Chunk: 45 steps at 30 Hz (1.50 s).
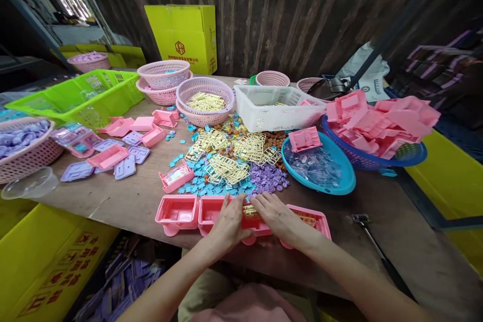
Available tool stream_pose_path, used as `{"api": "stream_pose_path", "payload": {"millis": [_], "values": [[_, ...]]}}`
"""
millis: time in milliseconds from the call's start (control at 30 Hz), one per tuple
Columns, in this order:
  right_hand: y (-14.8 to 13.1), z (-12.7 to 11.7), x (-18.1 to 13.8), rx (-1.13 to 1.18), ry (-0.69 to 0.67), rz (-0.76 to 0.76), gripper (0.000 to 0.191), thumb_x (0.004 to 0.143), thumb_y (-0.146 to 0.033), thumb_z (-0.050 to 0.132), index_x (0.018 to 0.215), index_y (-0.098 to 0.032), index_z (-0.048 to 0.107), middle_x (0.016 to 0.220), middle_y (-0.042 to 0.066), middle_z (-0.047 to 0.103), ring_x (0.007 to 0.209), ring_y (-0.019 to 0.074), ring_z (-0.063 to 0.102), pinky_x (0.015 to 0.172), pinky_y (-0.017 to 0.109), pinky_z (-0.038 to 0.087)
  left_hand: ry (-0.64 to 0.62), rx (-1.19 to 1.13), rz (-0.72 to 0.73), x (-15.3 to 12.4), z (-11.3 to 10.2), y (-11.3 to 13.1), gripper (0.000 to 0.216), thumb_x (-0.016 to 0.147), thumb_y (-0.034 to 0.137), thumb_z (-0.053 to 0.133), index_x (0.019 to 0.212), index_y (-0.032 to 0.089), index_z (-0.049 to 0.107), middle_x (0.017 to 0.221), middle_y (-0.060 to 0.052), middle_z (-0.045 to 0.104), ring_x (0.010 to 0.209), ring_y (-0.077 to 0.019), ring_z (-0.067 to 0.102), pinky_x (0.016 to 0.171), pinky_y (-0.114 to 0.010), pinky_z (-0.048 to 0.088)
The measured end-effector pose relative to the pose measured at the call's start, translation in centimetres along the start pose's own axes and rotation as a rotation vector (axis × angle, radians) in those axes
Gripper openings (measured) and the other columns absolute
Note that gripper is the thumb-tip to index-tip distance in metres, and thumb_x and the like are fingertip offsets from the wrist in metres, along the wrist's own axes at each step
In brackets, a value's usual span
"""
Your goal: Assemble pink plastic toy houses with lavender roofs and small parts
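Note:
A row of pink plastic toy shells stands along the table's near edge, with an open-topped shell (178, 210) at its left end. My left hand (228, 224) is closed around a shell in the middle of the row, thumb on the near side and fingers over the far rim. My right hand (277, 217) grips the same part from the right, its thumb hidden. Between the hands a cream plastic piece (249, 211) shows inside the shell. The right-end shell (319, 221) holds an orange-brown piece. Just beyond the hands lie purple round pieces (268, 178) and cream sprue frames (228, 168).
Blue bits (215, 188) are scattered mid-table. To the right are a blue bowl (349, 181) of clear parts, a heaped basket of pink shells (385, 121) and a black-handled tool (385, 256). Behind stand a white basket (279, 118), lilac basket (206, 91) and green crate (81, 110).

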State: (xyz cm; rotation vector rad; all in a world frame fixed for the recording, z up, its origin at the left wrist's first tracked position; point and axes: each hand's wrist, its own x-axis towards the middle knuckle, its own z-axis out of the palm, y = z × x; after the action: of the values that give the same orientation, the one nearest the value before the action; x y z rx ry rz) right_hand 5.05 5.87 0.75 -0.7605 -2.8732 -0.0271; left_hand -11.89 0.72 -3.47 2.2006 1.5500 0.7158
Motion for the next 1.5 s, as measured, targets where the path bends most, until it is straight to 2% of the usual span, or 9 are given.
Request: {"api": "stream_pose_path", "payload": {"millis": [233,367,500,667,767,867,1033,1167,1500], "values": [[0.0,0.2,-0.1,0.102,-0.066,-0.046,0.015,0.085,-0.015,0.053,0.100,-0.013,0.055,0.096,0.010,0.057,0.090,0.0215,0.048,0.078,0.034,0.044,-0.014,0.018,0.013,0.5,-0.4,0.3,0.086,0.054,0.021,0.079,0.123,0.016,0.026,0.116,-0.017,0.057,0.109,-0.0289,0.057,0.106,-0.059,0.025],[-0.2,1.4,-0.7,0.181,-0.045,0.070,0.025,0.084,-0.015,0.052,0.109,-0.013,0.056,0.116,0.014,0.053,0.106,0.0236,0.046,0.086,0.036,0.043,0.013,-0.001,0.016,0.5,-0.5,0.2,0.082,0.055,0.023,0.078,0.120,0.018,0.029,0.110,-0.013,0.060,0.105,-0.0276,0.059,0.105,-0.059,0.026],[-0.5,2.1,-1.5,0.062,-0.062,0.139,0.053,0.089,-0.024,0.043,0.140,-0.014,0.030,0.143,0.015,0.035,0.130,0.0284,0.028,0.100,0.049,0.030,0.026,0.008,0.043,0.3,-0.5,0.1,0.084,0.058,0.023,0.077,0.123,0.018,0.024,0.117,-0.015,0.057,0.109,-0.0264,0.058,0.107,-0.056,0.026],[-0.9,2.8,-2.0,0.004,-0.103,0.192,0.060,0.092,-0.030,0.036,0.146,-0.019,0.011,0.149,0.011,0.025,0.136,0.0278,0.019,0.104,0.051,0.022,0.033,0.030,0.060,0.3,0.1,0.3,0.080,0.064,0.026,0.073,0.127,0.018,0.024,0.118,-0.014,0.058,0.108,-0.0253,0.059,0.107,-0.053,0.028],[-0.5,2.9,-2.0,0.107,-0.123,0.184,0.060,0.094,-0.032,0.032,0.146,-0.020,0.005,0.147,0.010,0.029,0.136,0.0255,0.021,0.104,0.049,0.025,0.047,0.026,0.048,0.4,0.4,0.4,0.077,0.065,0.029,0.072,0.126,0.018,0.026,0.116,-0.013,0.060,0.105,-0.0251,0.061,0.108,-0.052,0.028],[1.1,2.1,-1.8,0.284,-0.057,0.237,0.056,0.095,-0.037,0.027,0.146,-0.020,0.012,0.145,0.011,0.035,0.133,0.0216,0.030,0.102,0.041,0.032,0.007,0.020,0.024,0.5,0.2,0.5,0.079,0.062,0.028,0.075,0.125,0.018,0.027,0.115,-0.012,0.061,0.104,-0.0247,0.061,0.109,-0.052,0.027],[3.8,-0.6,-1.8,0.386,0.197,0.394,0.033,0.091,-0.034,0.041,0.117,-0.019,0.057,0.116,0.011,0.059,0.109,0.0232,0.052,0.089,0.039,0.041,-0.024,0.043,0.000,0.3,-0.4,0.8,0.073,0.064,0.025,0.075,0.122,0.017,0.031,0.117,-0.013,0.060,0.107,-0.0237,0.060,0.109,-0.052,0.024],[3.6,-1.3,-2.2,0.310,0.132,0.331,0.018,0.089,-0.022,0.047,0.087,-0.019,0.065,0.084,0.005,0.063,0.081,0.0185,0.056,0.070,0.031,0.040,-0.035,0.056,0.016,0.2,-0.7,1.0,0.063,0.063,0.025,0.076,0.114,0.017,0.040,0.113,-0.011,0.062,0.104,-0.0224,0.061,0.110,-0.050,0.023],[1.7,0.0,-1.3,-0.055,-0.133,0.116,0.013,0.084,-0.008,0.052,0.079,-0.016,0.060,0.078,0.004,0.058,0.070,0.0176,0.050,0.061,0.028,0.035,-0.089,0.158,0.016,0.9,-0.7,0.9,0.010,0.085,0.023,0.054,0.084,0.015,0.061,0.116,-0.011,0.061,0.115,-0.0214,0.053,0.110,-0.050,0.024]]}}
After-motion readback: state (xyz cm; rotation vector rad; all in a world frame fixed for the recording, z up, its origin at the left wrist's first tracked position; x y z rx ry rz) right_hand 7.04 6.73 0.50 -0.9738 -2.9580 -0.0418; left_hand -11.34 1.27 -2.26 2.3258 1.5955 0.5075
